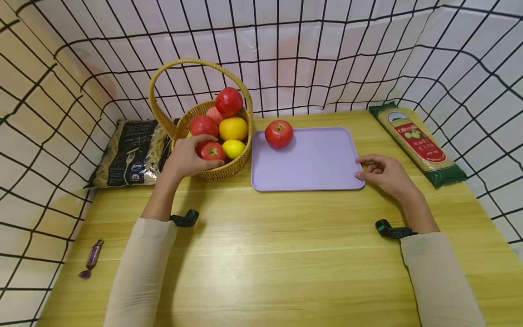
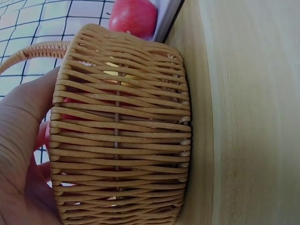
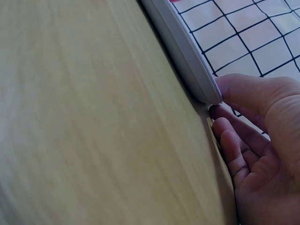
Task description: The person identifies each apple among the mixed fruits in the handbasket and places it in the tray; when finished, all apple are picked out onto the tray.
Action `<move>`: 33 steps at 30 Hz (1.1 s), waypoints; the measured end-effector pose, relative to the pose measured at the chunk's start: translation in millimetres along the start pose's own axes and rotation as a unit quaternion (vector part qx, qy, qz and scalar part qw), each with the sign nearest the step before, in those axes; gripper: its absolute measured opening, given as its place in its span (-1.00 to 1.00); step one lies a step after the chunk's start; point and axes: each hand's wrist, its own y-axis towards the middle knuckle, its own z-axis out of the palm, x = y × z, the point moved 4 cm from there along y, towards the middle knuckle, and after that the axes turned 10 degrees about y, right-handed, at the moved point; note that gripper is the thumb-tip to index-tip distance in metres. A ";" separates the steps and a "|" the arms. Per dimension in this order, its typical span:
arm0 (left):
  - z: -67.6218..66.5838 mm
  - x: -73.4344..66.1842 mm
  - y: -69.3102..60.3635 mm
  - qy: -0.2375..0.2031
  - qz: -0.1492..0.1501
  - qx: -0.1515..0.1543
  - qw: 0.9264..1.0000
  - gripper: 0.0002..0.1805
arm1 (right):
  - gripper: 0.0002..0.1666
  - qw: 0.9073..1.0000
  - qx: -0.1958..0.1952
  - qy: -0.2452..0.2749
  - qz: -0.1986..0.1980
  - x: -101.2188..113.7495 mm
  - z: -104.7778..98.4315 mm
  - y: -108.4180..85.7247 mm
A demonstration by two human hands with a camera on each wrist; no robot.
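Note:
In the head view, my left hand [image 1: 184,156] reaches into the wicker basket [image 1: 220,172] and grips a red apple [image 1: 211,151] at the front, thumb on its near side. In the left wrist view, the basket's woven wall [image 2: 119,140] hides most of that apple. Around it in the basket are more red fruit [image 1: 229,101], a yellow-orange fruit [image 1: 233,129] and a lemon [image 1: 234,149]. My right hand [image 1: 386,175] pinches the right edge of the lilac tray [image 1: 310,163], thumb against the rim in the right wrist view. Another red apple [image 1: 279,134] sits on the tray's back left.
A black-labelled pasta bag [image 1: 135,154] lies left of the basket. A green-and-red pasta packet [image 1: 418,143] lies at the right. A purple-wrapped candy [image 1: 92,259] is on the wooden table [image 1: 286,263], front left. Grid-patterned walls [image 1: 278,54] enclose the back and sides; the basket handle [image 1: 196,61] arches high.

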 end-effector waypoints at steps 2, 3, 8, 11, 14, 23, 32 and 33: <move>-0.6 0.3 -0.9 -0.012 0.007 -0.021 1.000 -0.24 | -0.45 1.000 -0.001 0.000 0.000 0.0 0.0 0.1; -0.8 0.6 -1.3 -0.021 0.009 -0.030 0.999 -0.24 | -0.45 1.000 -0.001 0.000 0.000 0.1 -0.1 0.0; -1.7 0.2 -4.8 -0.067 0.010 -0.078 0.995 -0.26 | -0.46 1.000 -0.003 0.000 -0.004 1.6 0.7 -0.9; -2.1 -4.7 -7.6 -0.093 0.016 -0.107 0.990 -0.28 | -0.47 1.000 -0.003 -0.002 -0.009 2.8 1.5 -1.8; -2.8 -13.6 -11.4 -0.114 0.023 -0.128 0.985 -0.30 | -0.48 1.000 -0.005 -0.008 -0.015 2.9 2.4 -2.4; -0.5 -51.4 -14.3 -0.162 0.070 -0.171 0.969 -0.30 | -0.44 1.000 -0.010 0.001 -0.012 -0.8 4.3 -2.8; 17.5 -98.9 -2.6 -0.212 0.112 -0.151 0.959 -0.33 | -0.34 1.000 0.016 0.006 0.004 -0.3 5.3 -1.3; 21.3 -104.9 -0.3 -0.215 0.110 -0.142 0.960 -0.31 | -0.34 1.000 0.017 0.006 0.004 -0.3 5.1 -1.3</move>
